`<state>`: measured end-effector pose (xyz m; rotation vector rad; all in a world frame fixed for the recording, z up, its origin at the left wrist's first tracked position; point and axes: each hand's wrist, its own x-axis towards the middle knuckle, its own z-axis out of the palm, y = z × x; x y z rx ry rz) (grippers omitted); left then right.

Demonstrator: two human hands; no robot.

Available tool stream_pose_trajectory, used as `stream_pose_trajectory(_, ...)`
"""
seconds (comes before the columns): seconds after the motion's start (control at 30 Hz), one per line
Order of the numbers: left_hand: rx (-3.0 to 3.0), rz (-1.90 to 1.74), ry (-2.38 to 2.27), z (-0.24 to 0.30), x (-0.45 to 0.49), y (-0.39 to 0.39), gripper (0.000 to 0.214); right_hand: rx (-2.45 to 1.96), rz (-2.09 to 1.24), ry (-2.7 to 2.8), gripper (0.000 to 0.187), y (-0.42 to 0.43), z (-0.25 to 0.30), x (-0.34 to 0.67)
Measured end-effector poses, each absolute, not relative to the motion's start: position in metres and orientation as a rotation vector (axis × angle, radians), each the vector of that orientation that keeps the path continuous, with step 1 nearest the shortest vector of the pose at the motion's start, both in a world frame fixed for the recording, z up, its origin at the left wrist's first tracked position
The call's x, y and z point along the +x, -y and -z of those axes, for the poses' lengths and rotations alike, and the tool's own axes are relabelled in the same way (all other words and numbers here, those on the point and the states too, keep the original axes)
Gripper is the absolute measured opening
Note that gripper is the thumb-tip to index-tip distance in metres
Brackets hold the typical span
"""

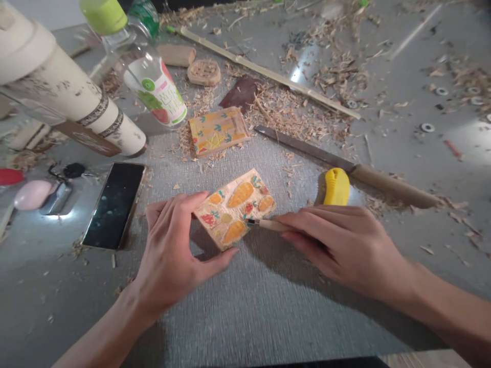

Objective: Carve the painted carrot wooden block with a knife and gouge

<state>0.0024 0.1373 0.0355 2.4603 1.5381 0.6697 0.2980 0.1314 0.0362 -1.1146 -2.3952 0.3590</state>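
Right of the black-screened rectangular phone [115, 207], grips an orange-painted, flat wooden block [233, 209] in the left hand [174, 245] and a slim, cream-handled carving tool [271, 225] in the right hand [347, 245], with surface apparently much carved, remainder unclear.

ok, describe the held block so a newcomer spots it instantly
On the gray table, find the left hand. It grips a small wooden block by its edges. Unlike the yellow-patterned block lying beyond it, this one is hand-held and carries large orange ovals.
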Motion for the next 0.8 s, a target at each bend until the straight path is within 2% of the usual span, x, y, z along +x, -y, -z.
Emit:
stream_pose_trajectory(0.13, 2.363, -0.705, -1.560, -0.032, 0.004, -0.134, 0.081, -1.100, -0.249, 2.398, 0.013, -0.130, -0.040, 0.294)
stream_pose_trajectory(0.23, 2.041, -0.742, -1.537, -0.027, 0.007, -0.130, 0.083, -1.109, -0.154, 2.406, 0.014, -0.127, -0.043, 0.289)
stream_pose_trajectory(0.43, 1.560, -0.761, -1.374, -0.029, 0.021, -0.127, 0.074, -1.190, -0.145, 2.435, 0.026, -0.116, -0.052, 0.281)
stream_pose_trajectory(0.8, 1.679, -0.867, -1.276, -0.009, 0.026, -0.114, 0.079, -1.240, -0.154, 2.454, 0.021, -0.098, -0.067, 0.275)
